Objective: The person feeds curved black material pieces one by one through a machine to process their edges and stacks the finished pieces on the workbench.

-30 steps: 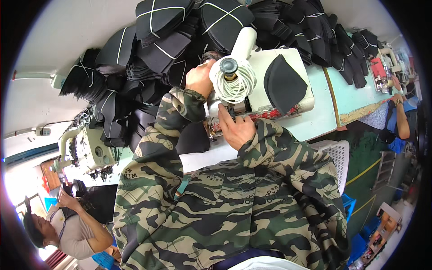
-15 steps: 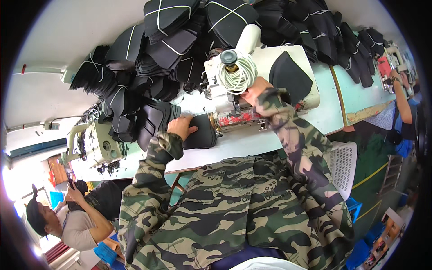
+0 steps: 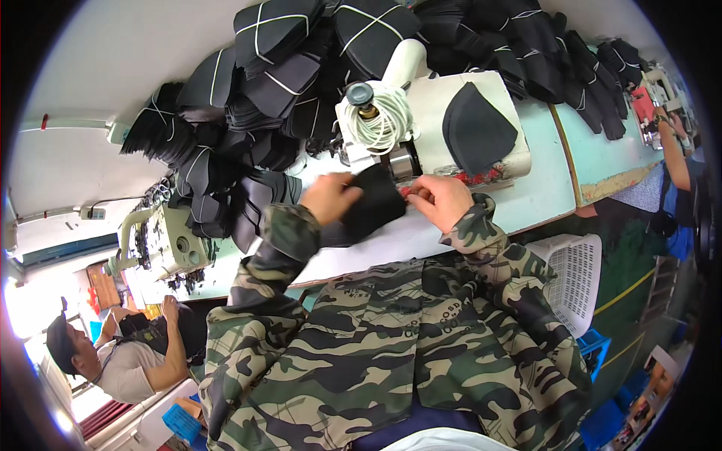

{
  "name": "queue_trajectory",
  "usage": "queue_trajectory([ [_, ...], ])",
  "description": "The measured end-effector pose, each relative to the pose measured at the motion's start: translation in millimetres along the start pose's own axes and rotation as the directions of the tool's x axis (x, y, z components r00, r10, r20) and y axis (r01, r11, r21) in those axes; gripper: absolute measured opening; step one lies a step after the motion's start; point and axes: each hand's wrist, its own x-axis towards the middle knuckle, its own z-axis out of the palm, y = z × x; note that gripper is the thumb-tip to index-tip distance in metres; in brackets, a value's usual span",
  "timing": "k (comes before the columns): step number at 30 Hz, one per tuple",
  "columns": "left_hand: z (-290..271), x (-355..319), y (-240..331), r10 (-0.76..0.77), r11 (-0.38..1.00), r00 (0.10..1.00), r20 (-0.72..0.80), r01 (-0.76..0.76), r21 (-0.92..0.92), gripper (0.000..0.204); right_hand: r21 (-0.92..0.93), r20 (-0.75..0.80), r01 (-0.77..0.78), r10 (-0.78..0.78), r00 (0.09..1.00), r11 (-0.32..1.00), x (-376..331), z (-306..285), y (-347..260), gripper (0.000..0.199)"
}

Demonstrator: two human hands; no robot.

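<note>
My left hand [image 3: 329,198] is closed on the left edge of a black fabric piece [image 3: 376,204], which is tilted and slightly smeared by motion in front of the sewing machine [image 3: 429,101]. At the right edge of that piece, my right hand [image 3: 447,203] has thumb and forefinger pinched together; what lies between them is too small to tell. A coil of white cord [image 3: 385,129] hangs on the machine, above and between my hands. A curved black piece [image 3: 478,129] lies on top of the machine, beyond my right hand.
Bundles of black pieces tied with white cord [image 3: 277,31] are heaped along the back of the table [image 3: 331,264]. Left stands another sewing machine [image 3: 174,239], with a seated person [image 3: 139,361] near it. A white basket [image 3: 575,286] stands right, below the table edge.
My left hand has lifted the black piece and moved it right and up. My right hand has drawn back from behind the cord coil toward me, and its fingers now show.
</note>
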Motion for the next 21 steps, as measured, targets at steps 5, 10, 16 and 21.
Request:
queue_trajectory([
  [5,-79,-18,-47,-0.43,0.839,0.833,0.348,0.511,-0.188,0.014,-0.102,-0.139,-0.02,0.005,0.99,0.995,1,8,6,0.016],
  [10,-33,-26,-28,0.064,0.717,0.83,0.554,0.347,-0.604,0.018,-0.424,-0.218,-0.01,-0.092,0.972,0.906,24,25,2,0.03],
  [16,9,-32,-36,0.119,0.558,0.779,0.616,0.461,-0.69,0.022,-0.256,-0.171,-0.036,-0.009,0.985,0.966,34,15,-1,0.031],
  [21,16,-33,-33,0.136,0.618,0.755,0.642,0.442,-0.65,0.024,-0.333,-0.34,-0.019,-0.101,0.935,0.943,38,13,9,0.028],
])
